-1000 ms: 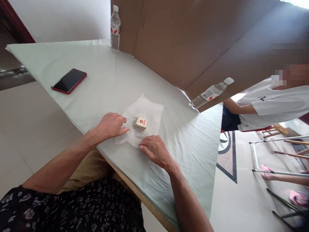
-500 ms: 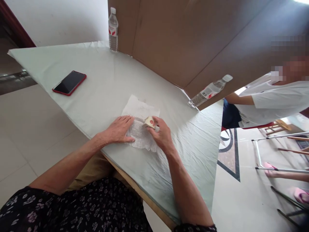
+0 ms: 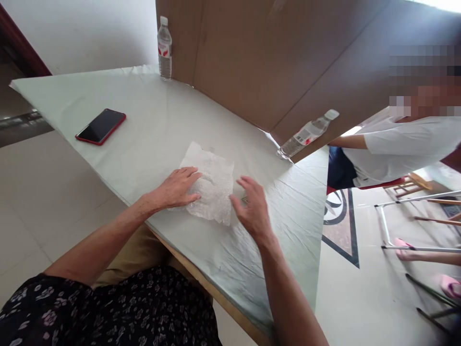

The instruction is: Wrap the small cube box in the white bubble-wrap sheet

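Head view: bubble wrap [image 3: 216,192] lies open near the near edge of the tabletop [image 3: 147,115].
The left hand [image 3: 178,188] rests on its left side, fingers spread, grasping nothing. The right hand [image 3: 253,206], thumb and fingertips parted, is just beside its right side; something small between them is too hidden to identify.

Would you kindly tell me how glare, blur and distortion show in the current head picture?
Head view: glare whitens the top right edge, and a pale sheen crosses the board; also in the head view, the right hand looks slightly blurred; again there, the right-hand bottle leans, probably from wide-angle distortion.
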`<control>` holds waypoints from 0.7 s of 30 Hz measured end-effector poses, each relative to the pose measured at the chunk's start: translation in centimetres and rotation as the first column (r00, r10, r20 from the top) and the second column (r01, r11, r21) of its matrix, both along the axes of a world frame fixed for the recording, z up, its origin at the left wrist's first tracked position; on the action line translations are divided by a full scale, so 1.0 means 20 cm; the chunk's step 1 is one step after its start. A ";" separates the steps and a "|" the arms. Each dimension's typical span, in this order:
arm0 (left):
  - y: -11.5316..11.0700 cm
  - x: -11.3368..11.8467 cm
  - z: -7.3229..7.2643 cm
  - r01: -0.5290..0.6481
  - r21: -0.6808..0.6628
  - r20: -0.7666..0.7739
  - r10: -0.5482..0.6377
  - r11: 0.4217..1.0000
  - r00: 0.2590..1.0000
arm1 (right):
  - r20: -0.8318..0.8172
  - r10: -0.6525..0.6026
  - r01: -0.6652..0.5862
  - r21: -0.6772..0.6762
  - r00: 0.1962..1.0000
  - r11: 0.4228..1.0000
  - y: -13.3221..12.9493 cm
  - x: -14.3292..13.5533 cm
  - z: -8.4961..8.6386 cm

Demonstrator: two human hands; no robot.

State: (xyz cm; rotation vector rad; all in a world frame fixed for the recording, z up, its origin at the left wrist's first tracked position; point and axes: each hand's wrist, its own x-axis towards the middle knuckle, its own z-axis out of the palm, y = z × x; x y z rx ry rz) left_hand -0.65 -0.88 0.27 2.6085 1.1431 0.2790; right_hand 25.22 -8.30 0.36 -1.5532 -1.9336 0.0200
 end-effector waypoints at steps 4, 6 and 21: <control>0.06 0.00 -0.03 0.082 -0.016 -0.053 -0.083 0.996 0.995 | 0.103 0.181 -0.151 -0.251 0.978 0.956 0.11 -0.15 -0.07; 0.09 -0.03 -0.08 0.124 -0.049 -0.065 -0.127 0.991 0.990 | 0.148 0.207 -0.147 -0.342 0.967 0.928 0.13 -0.16 -0.13; 0.10 -0.12 -0.14 0.070 -0.064 0.115 -0.062 0.996 0.991 | 0.047 -0.080 0.084 -0.084 0.996 0.993 -0.01 0.12 -0.04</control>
